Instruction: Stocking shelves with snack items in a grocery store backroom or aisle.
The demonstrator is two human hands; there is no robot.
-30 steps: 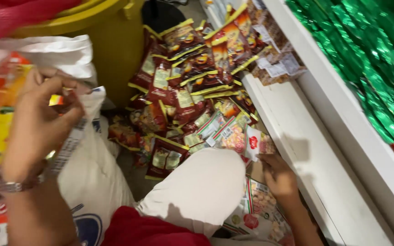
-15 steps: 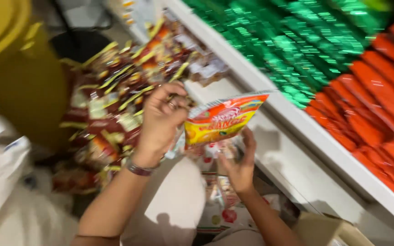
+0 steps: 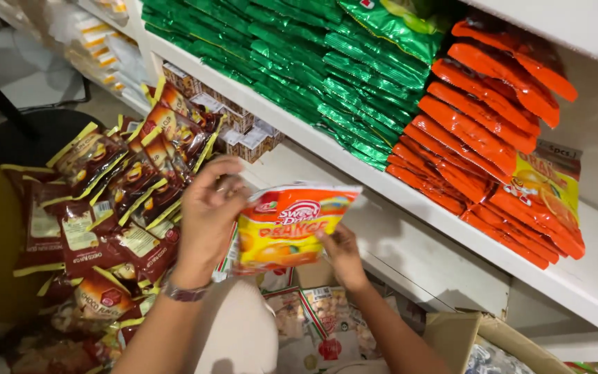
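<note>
Lifted higher toward the shelf (image 3: 410,201), the orange sachet stack (image 3: 286,228) sits pinched between my left hand (image 3: 209,211) and right hand (image 3: 340,253); loose rear sachets could slip out.

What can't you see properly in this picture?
Head view:
- The orange and yellow packet: its left end is hidden by the left hand.
- Right hand: its fingertips are hidden behind the packet.
- Cardboard box: cut off by the bottom edge.
- Small boxes under the shelf: too small to tell.
</note>
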